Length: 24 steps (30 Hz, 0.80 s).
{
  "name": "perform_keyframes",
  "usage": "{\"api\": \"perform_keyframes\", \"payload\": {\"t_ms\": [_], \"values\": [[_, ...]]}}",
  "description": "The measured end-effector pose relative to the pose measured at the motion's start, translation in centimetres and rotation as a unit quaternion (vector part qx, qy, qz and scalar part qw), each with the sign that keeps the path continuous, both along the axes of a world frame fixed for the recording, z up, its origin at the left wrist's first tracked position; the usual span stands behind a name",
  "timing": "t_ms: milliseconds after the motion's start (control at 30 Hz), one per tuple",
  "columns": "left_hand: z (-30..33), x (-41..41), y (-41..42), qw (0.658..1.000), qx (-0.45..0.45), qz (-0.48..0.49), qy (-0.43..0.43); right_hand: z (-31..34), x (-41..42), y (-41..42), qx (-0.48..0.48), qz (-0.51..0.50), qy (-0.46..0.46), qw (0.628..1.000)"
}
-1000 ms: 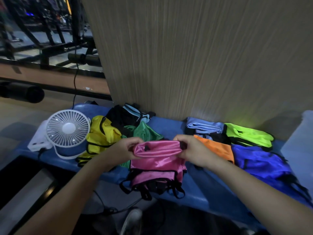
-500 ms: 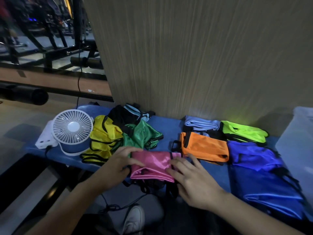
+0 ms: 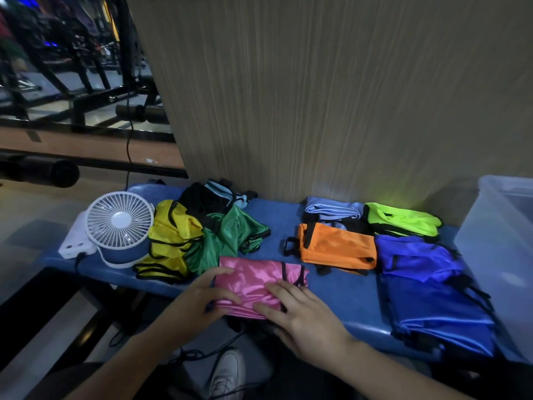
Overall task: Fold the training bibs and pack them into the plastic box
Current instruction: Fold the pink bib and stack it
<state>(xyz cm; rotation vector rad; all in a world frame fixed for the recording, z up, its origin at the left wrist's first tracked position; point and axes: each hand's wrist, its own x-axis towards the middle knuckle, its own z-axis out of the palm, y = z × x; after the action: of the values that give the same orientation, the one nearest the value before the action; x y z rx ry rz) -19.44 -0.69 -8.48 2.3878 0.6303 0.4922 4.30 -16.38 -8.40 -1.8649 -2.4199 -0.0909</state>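
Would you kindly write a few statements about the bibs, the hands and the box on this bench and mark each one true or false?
1. Both hands lie on the pink bib. True: the left hand touches its left end and the right hand presses its near right part.
2. The orange bib sits inside the plastic box. False: it lies folded on the blue bench, left of the box.
3. The white fan stands left of the yellow bib. True.
4. The green bib is neatly folded. False: it lies crumpled in the heap beside the yellow one.
5. The neon green bib lies behind the blue bib, near the wall. True.
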Motion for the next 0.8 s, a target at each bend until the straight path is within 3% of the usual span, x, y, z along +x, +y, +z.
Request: {"api": "perform_keyframes", "payload": {"t_ms": [800], "values": [[0.9,14.7,-5.1,0.989,0.052,-0.122,0.064,2.2,8.9,-8.6,0.020,-0.189,0.031,0.981]]}}
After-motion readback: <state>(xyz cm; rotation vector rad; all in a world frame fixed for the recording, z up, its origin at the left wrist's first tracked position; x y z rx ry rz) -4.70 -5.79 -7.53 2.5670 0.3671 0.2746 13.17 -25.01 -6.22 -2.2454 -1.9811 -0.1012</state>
